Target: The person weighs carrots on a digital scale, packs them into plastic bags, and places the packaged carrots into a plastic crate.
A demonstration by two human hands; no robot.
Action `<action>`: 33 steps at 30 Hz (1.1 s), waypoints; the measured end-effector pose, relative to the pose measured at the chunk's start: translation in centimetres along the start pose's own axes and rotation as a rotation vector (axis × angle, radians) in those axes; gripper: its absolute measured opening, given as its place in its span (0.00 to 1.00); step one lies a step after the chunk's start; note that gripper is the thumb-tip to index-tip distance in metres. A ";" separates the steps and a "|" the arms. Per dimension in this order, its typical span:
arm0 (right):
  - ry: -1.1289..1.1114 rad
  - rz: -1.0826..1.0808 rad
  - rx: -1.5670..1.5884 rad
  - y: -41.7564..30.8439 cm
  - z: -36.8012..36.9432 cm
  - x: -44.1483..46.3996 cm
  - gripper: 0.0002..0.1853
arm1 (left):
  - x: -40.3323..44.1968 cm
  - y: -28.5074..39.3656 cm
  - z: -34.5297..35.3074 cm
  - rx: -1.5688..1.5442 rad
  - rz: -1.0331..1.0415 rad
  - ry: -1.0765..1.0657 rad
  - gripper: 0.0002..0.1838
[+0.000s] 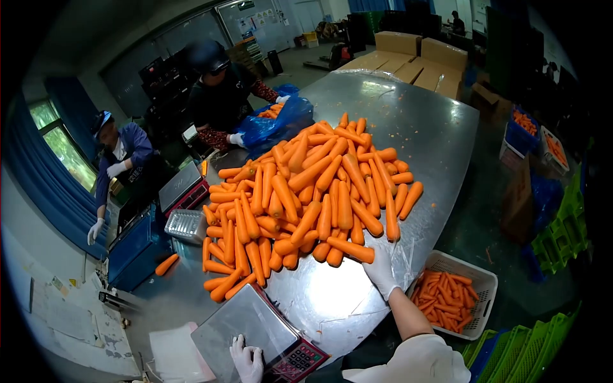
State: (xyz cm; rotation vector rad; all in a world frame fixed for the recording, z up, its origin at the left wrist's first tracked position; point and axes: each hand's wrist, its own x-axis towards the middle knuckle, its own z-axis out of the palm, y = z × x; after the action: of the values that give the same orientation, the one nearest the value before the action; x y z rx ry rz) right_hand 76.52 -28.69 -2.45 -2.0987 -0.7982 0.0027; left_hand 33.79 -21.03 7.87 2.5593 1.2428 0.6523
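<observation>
A large heap of orange carrots (pixel 313 185) covers the middle of the metal table (pixel 421 127). At the near right edge of the heap, my gloved right hand (pixel 381 273) closes round the thick end of one carrot (pixel 350 249); its fingertips are partly hidden. My gloved left hand (pixel 246 359) rests with fingers apart at the near edge of a digital scale (pixel 246 325), beside its keypad (pixel 299 359), and holds nothing. The scale's metal plate bears no carrots.
A white crate (pixel 488 287) of carrots stands low on my right, near green crates (pixel 523 348). Across the table one person handles a blue bag (pixel 281 124); another person (pixel 124 153) is at the left. Clear plastic trays (pixel 186 225) sit by a second scale (pixel 182 186).
</observation>
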 end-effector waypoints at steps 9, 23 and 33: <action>0.387 -0.104 0.038 1.4 -7.1 -3.6 0.25 | -0.1 0.6 0.1 -0.043 -0.017 0.035 0.05; 0.653 0.178 0.332 6.2 -10.3 -1.8 0.16 | 0.1 0.6 0.9 0.010 -0.048 0.110 0.07; 0.177 0.114 -0.393 -0.4 -0.2 7.2 0.35 | 0.3 1.4 1.0 0.034 -0.038 0.178 0.06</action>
State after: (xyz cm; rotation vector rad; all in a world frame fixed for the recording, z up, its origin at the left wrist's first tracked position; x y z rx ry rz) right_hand 82.02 -24.74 -0.04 -2.4695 -0.6073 -0.2960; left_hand 35.38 -21.68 7.60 2.5443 1.3648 0.8737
